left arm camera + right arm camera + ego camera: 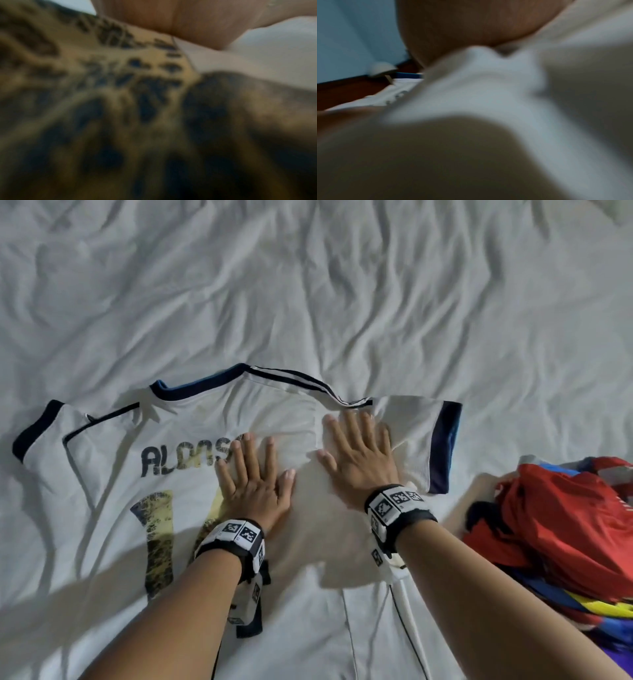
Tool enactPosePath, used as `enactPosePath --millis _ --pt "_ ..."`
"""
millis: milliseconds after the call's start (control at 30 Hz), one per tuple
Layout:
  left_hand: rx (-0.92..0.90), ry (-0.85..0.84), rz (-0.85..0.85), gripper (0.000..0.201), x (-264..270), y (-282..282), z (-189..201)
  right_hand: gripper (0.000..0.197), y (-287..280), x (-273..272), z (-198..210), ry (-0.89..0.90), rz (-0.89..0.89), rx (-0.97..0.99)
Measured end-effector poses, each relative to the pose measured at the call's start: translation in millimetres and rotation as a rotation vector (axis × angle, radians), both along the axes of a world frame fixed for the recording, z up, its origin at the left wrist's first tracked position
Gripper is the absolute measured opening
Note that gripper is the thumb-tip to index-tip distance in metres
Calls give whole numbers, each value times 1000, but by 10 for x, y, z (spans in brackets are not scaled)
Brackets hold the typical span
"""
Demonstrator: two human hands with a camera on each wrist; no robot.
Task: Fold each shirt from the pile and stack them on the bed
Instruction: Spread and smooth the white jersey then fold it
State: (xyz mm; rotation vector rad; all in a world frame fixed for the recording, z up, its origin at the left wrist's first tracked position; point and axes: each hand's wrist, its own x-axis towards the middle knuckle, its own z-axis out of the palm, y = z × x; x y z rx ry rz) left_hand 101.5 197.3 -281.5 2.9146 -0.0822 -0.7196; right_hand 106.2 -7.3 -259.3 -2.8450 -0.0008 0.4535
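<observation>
A white jersey [113,474] with navy trim, dark lettering and a gold-and-black number lies back-up on the white bed sheet [308,285]. My left hand [253,474] lies flat on its middle, fingers spread, over the end of the lettering. My right hand [356,453] presses flat beside it, at the base of the right sleeve [421,440]. The left wrist view is a blur of the gold-and-black print [120,67]. White cloth [488,94] fills the blurred right wrist view.
A pile of red, blue and yellow shirts [561,529] sits at the right edge of the bed, close to my right forearm. Wrinkled sheet stretches beyond the jersey's collar [205,385].
</observation>
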Motion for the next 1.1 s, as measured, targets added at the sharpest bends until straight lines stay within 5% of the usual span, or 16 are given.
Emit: enactPosePath --millis 200,333,433,567,767,933,1100 --pt "7 87 -44 66 34 -6 72 62 -965 -178 -94 -21 -330 -94" --pt "-13 129 -61 67 69 19 133 72 -1060 -141 54 120 -562 -173" --pt "-101 89 -77 68 41 35 281 72 -629 -217 367 -13 -434 -138" --pt "-288 -205 -2 46 38 405 585 72 259 -235 595 -88 -260 -9" --pt "-246 -487 427 39 230 1803 899 68 1482 -117 387 2 54 102" --pt "-244 -341 881 46 369 2975 764 67 2470 73 238 30 238 142" --pt "-514 -272 899 67 540 3247 569 69 3206 301 100 7 267 157"
